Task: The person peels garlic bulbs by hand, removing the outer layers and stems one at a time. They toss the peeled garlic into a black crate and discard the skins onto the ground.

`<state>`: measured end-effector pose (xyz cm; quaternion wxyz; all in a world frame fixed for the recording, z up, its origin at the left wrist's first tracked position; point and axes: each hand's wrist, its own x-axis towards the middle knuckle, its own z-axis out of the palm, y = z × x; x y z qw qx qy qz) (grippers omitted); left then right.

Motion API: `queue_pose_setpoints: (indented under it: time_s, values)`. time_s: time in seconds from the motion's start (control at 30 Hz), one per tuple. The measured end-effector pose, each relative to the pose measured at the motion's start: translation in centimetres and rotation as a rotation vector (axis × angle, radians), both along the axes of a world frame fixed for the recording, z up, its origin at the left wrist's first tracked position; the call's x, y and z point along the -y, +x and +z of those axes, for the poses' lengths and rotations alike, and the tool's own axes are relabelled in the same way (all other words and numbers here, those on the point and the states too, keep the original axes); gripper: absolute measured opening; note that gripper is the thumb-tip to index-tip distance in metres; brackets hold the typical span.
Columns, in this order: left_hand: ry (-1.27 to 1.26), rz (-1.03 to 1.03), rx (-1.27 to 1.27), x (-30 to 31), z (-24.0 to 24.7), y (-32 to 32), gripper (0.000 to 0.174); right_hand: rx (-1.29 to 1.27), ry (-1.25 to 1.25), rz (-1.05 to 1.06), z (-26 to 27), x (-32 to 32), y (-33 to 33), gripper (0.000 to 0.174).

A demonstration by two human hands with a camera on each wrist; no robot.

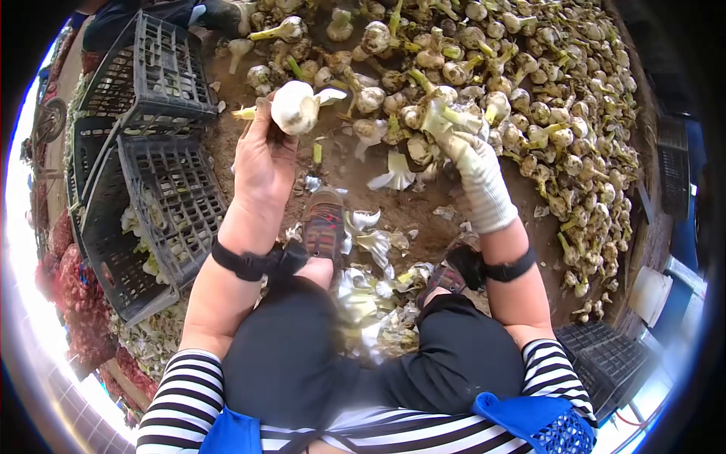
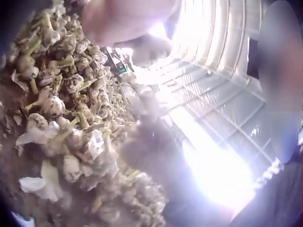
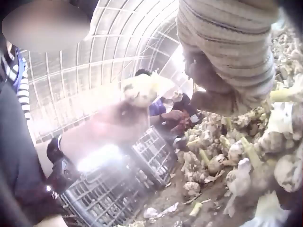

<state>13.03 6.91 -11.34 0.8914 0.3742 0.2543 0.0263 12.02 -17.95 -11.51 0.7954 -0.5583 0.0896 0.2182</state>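
Note:
In the head view the bare left hand (image 1: 265, 155) grips a white, peeled-looking garlic bulb (image 1: 295, 108) between thumb and fingers, its short stem pointing right. The gloved right hand (image 1: 476, 170) pinches pale leafy garlic skin with a green stem piece (image 1: 452, 119), apart from the bulb and above the heap's near edge. The right wrist view shows the left hand (image 3: 118, 123) with the bulb (image 3: 139, 90), and the striped glove (image 3: 232, 52) close up. In the left wrist view a blurred part of the left hand (image 2: 128, 19) fills the top; its bulb cannot be made out.
A large heap of unpeeled garlic (image 1: 560, 136) spreads ahead and to the right. Black crates (image 1: 174, 204) stand at the left, another crate (image 1: 605, 352) at the lower right. Peeled skins (image 1: 370, 303) litter the soil between the shoes. Red net sacks (image 1: 83, 303) lie far left.

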Motion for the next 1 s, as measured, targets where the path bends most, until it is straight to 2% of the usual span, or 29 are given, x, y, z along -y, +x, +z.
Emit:
queue_pose_setpoints:
  time_s: [0.03,0.1,0.13,0.17,0.2,0.23,0.27,0.3,0.37,0.4,0.43,0.5,0.53,0.57,0.63,0.7,0.73,0.77,0.83,0.87,0.9,0.97,1.0]
  values:
    - [-0.076,0.005,-0.015,-0.6,-0.4,0.1,0.026,0.050,-0.045,0.102,0.1,0.3,-0.2,0.030]
    - [-0.106,-0.060,-0.084,0.9,-0.5,-0.7,0.026,0.298,-0.124,0.049,0.6,-1.8,-0.6,0.038]
    - [-0.158,-0.136,-0.071,1.6,-0.7,-1.0,0.027,0.301,-0.162,0.150,1.2,-1.9,-0.1,0.043]
    - [-0.095,-0.270,-0.085,2.1,-0.6,-1.5,0.033,0.380,-0.289,0.170,1.2,-2.3,0.2,0.037]
    - [-0.092,-0.321,-0.088,2.6,-0.9,-1.7,0.032,0.514,-0.446,0.236,0.6,-2.6,0.6,0.032]
    - [-0.088,-0.370,-0.091,3.0,-1.4,-1.9,0.031,0.648,-0.601,0.305,0.1,-3.0,0.7,0.028]
    - [0.007,-0.341,-0.144,3.4,-1.9,-2.1,0.029,0.786,-0.637,0.276,0.0,-3.6,0.4,0.025]
    - [0.007,-0.340,-0.143,3.4,-2.5,-2.0,0.029,0.727,-0.537,0.337,0.0,-4.6,-0.6,0.019]
    - [0.210,-0.275,-0.173,2.8,-3.3,-1.4,0.025,0.680,-0.197,0.426,1.7,-5.5,-2.9,0.015]
    - [0.193,-0.301,-0.284,1.8,-3.4,-1.0,0.022,0.662,-0.120,0.680,2.8,-5.1,-2.7,0.009]
    - [0.127,-0.116,-0.290,1.9,-3.8,-0.7,0.027,0.736,-0.179,0.668,3.5,-5.2,-2.8,0.007]
    - [0.099,-0.077,-0.291,1.1,-3.8,-0.7,0.027,0.721,-0.433,0.590,1.5,-5.3,-2.4,0.006]
    - [0.098,-0.075,-0.287,1.1,-3.6,-0.7,0.027,0.630,-0.537,0.514,1.1,-5.5,-2.2,0.013]
    - [0.040,-0.070,-0.269,1.4,-3.3,-0.7,0.026,0.739,-0.736,0.458,-0.4,-5.6,-1.9,0.022]
    - [-0.022,-0.070,-0.254,1.9,-2.6,-0.9,0.026,0.786,-0.656,0.102,0.9,-6.4,-1.5,0.027]
    - [0.023,-0.159,-0.273,2.3,-2.2,-1.3,0.024,0.784,-0.714,0.054,0.7,-7.1,-1.3,0.029]
    - [-0.094,-0.190,-0.185,2.8,-2.1,-1.7,0.025,0.783,-0.768,0.004,0.6,-7.2,-1.2,0.031]
    - [-0.079,-0.263,-0.212,2.9,-1.8,-2.1,0.027,0.782,-0.771,0.002,0.4,-7.3,-0.8,0.031]
    - [-0.103,-0.222,-0.134,3.9,-1.1,-2.4,0.029,0.617,-0.532,0.010,-0.2,-7.4,0.0,0.033]
    - [-0.081,-0.181,-0.226,4.0,-0.4,-2.4,0.030,0.549,-0.386,-0.044,-0.2,-7.6,0.1,0.029]
    - [-0.083,-0.179,-0.229,3.9,-0.7,-2.6,0.030,0.547,-0.387,-0.041,-0.3,-7.7,0.0,0.029]
    - [-0.058,-0.251,-0.120,3.7,-1.5,-2.8,0.026,0.653,-0.468,-0.139,-0.8,-7.6,0.3,0.020]
    - [-0.071,-0.276,-0.125,3.5,-1.8,-2.9,0.024,0.802,-0.675,-0.150,-1.4,-7.6,0.6,0.013]
